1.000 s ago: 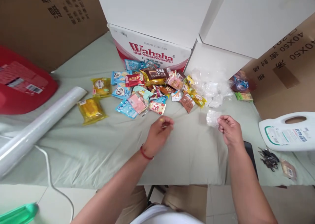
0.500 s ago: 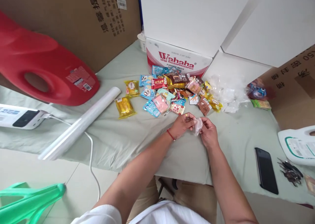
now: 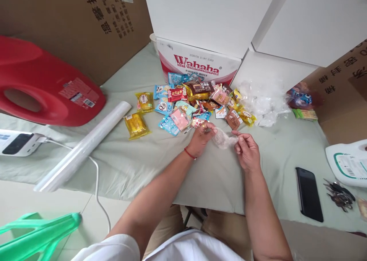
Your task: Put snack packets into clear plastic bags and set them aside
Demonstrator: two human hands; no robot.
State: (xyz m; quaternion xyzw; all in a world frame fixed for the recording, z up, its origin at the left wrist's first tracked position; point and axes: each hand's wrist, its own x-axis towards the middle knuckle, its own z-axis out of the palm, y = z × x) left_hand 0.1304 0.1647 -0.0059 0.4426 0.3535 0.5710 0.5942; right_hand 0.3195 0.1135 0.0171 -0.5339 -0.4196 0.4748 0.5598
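Whitish see-through plastic (image 3: 225, 139), red wrist cord (image 3: 189, 154), pale green cloth (image 3: 149, 157), yellow packets (image 3: 136, 126), red-and-white box (image 3: 197, 64), black phone (image 3: 309, 194)

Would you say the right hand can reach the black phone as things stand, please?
Probably yes: the phone lies uncovered on the cloth beside the right forearm, though the right hand is pinching crumpled clear plastic.

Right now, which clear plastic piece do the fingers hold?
The crumpled piece between left hand and right hand; the others lie heaped beside the snack packets.
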